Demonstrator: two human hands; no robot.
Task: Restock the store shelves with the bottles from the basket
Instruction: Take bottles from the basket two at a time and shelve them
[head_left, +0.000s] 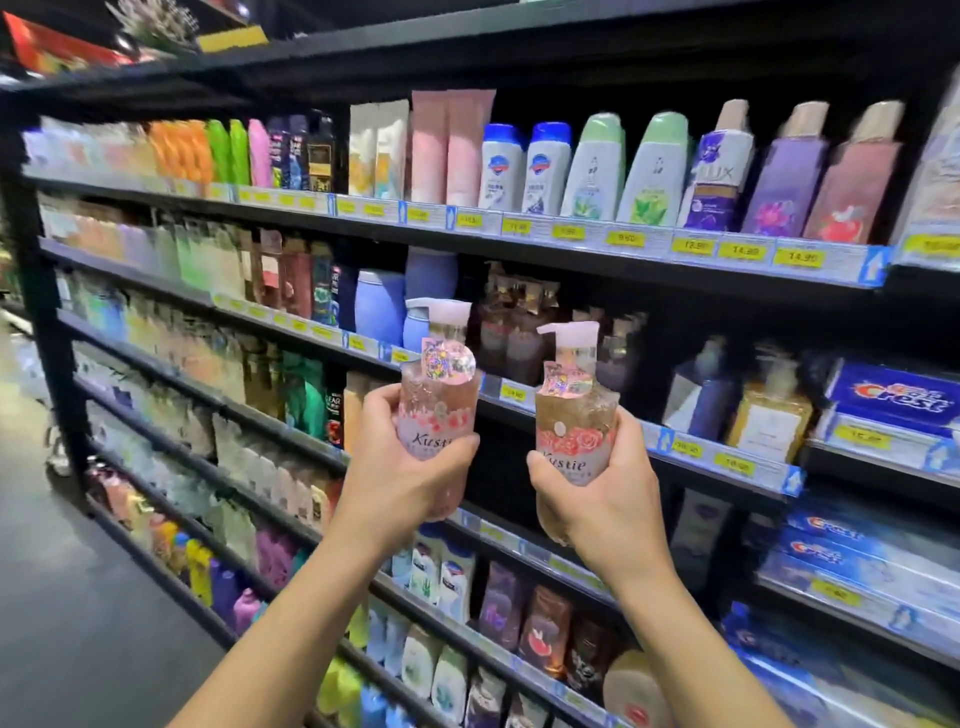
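We see even overhead store light, bright on the shelf fronts and dim in the recesses behind the stock. The two held bottles (439, 410) are fairly sharp, their foil tags glinting. Left of the grips the shelves (156, 260) smear with motion blur; wide-angle distortion bends the edges.

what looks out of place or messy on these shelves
Nothing is clearly spilled or damaged. The one oddity is a dark gap on the second shelf, right of the brown pump bottles. Both held pump bottles, left and right, look intact.
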